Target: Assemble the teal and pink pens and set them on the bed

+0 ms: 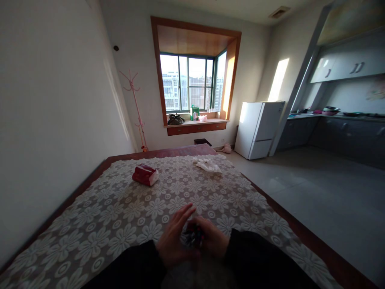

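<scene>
Hands are held together low over the lace-covered desk (120,216), a small dark object (194,235) being gripped by the right hand (212,241) while the left hand (173,237) rests open-fingered against it, nothing yet set down.

A single head-worn camera looks forward and slightly down along the table (90,237) from its near edge. The near edge sits close under the lens; the far edge, window (188,82) and fridge (258,128) lie well beyond.
</scene>
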